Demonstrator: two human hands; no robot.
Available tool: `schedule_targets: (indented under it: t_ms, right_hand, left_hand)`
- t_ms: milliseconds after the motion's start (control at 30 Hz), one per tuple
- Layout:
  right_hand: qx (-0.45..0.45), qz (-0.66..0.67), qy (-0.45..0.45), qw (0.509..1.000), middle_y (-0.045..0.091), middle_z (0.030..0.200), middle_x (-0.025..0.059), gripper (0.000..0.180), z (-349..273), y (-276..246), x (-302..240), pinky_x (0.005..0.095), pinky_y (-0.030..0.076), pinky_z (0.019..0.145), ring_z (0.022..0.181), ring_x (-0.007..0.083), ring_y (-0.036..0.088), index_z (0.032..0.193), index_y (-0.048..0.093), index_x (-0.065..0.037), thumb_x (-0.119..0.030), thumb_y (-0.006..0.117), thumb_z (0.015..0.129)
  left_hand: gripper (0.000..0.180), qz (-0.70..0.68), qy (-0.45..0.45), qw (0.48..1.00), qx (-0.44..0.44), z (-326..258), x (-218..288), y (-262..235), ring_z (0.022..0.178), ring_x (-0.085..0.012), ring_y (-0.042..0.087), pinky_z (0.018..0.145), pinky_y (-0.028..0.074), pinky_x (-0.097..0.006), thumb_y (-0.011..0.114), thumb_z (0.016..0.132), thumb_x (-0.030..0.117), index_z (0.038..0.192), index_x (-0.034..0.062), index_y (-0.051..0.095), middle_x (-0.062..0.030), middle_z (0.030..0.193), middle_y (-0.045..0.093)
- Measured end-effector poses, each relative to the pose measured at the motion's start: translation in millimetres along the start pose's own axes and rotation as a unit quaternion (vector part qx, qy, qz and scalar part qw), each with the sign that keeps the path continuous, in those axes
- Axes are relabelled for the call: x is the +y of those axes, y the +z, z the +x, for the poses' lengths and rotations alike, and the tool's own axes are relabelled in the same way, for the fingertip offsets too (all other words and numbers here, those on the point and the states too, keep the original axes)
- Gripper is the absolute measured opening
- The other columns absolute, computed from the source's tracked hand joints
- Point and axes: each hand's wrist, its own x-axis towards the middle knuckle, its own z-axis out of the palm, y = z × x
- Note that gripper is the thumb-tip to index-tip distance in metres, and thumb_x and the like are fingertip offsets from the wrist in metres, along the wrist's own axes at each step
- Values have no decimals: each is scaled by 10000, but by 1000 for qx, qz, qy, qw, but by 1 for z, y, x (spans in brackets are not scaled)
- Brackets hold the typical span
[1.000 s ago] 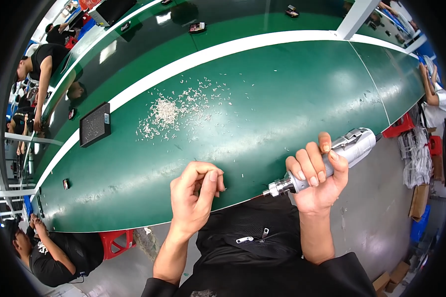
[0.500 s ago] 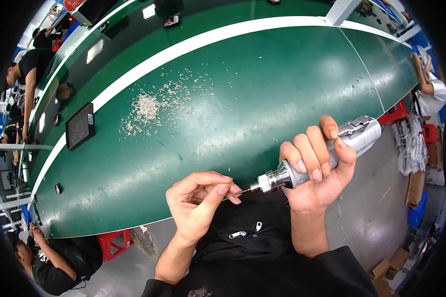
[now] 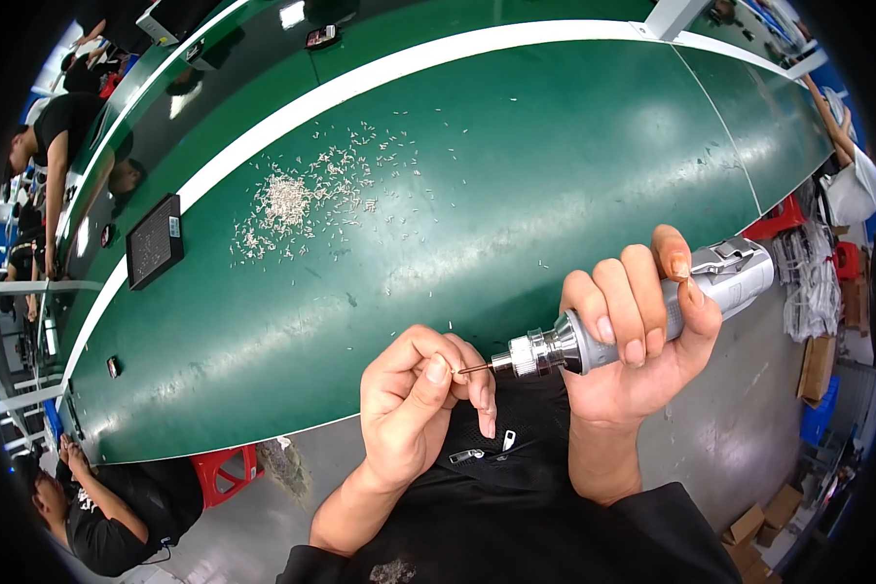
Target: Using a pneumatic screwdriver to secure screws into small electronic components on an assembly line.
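My right hand (image 3: 638,350) wraps round a silver-grey electric screwdriver (image 3: 740,277), held tilted near the table's front edge. Its metal chuck (image 3: 530,354) points left, with a thin dark bit (image 3: 477,369) sticking out of it. At the bit's tip, my left hand (image 3: 409,409) has thumb and index finger pinched together, while the other fingers curl close beside the bit. Whatever tiny piece may be between those fingertips is too small to name. A heap of tiny pale rod-like pieces (image 3: 287,200) lies farther off on the table, with many strewn around it.
The green table (image 3: 574,175) carries a white strip along its far side. A shallow black tray (image 3: 154,243) sits at the left, across that strip. Co-workers are at the left and far right edges. A red stool (image 3: 226,477) stands below the table's front edge.
My left hand has moved slightly right and turned, its pinch now at the bit's tip. My right hand and the screwdriver have shifted a little to the right.
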Motion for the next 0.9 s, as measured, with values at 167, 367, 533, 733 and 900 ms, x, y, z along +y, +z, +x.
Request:
schedule_targets:
  t_ms: [167,367,533,733,900]
  right_hand:
    - [-8,13,0,1000,387,531,-28,61,6,3,7,272,356,574,472,85,405,920,460,-83,-137,474,896]
    - [79,-4,-39,996,369,509,-14,71,-6,10,4,288,374,534,424,96,388,895,391,-89,-137,443,901]
    - [98,-48,-72,991,352,497,-12,83,-16,9,3,261,364,496,402,91,347,897,370,-85,-120,445,904]
    - [55,-55,-77,994,293,533,-29,56,-11,1,8,245,355,503,439,62,318,920,388,-64,-68,443,926]
    - [98,-6,-61,993,322,519,-19,49,-10,1,3,260,369,501,427,74,339,925,384,-60,-71,432,923]
  left_hand:
    - [240,7,-6,1000,-11,5,4,-6,584,-186,504,451,478,-306,490,966,195,831,3,441,-106,720,481]
    - [182,-32,-61,997,-21,-2,-1,-7,653,-180,504,537,441,-280,455,978,149,882,-5,472,-107,767,501]
    - [190,103,-59,993,1,-10,-2,-4,644,-107,491,567,429,-242,445,991,134,868,-8,473,-59,766,511]
    - [63,393,124,910,46,-9,-7,1,590,-221,500,561,411,-327,520,922,19,887,-24,489,-119,723,528]
    - [74,396,105,912,2,-8,1,-1,621,-218,498,592,424,-316,518,927,28,890,-33,499,-107,749,523]
